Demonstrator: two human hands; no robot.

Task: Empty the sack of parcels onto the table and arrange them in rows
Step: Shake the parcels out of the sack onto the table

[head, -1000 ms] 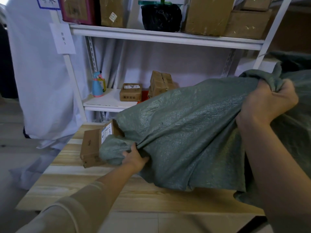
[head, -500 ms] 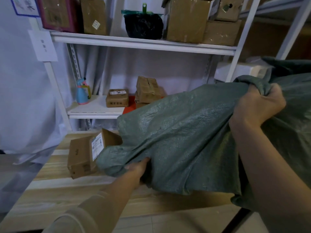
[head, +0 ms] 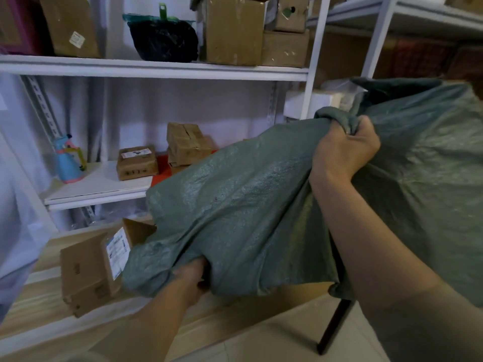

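A big green woven sack (head: 251,205) lies tipped across the wooden table (head: 39,304), its mouth toward the left. My left hand (head: 189,279) grips the sack's lower edge near the mouth. Higher up on the right, my right hand (head: 345,150) holds a bunched fold of the sack. A brown cardboard parcel (head: 88,270) with a white label sticks halfway out of the mouth and rests on the table. Whatever else is inside the sack is hidden.
White shelving (head: 156,69) stands behind the table, with cardboard boxes (head: 232,30) and a black bag (head: 163,40) on top. The lower shelf holds small parcels (head: 137,163) and a blue toy (head: 68,163). A black table leg (head: 334,325) shows at the right.
The sack's mouth has slid back off the parcel, which now shows more on the table. My left hand has dropped lower along the sack's edge. My right hand keeps its hold.
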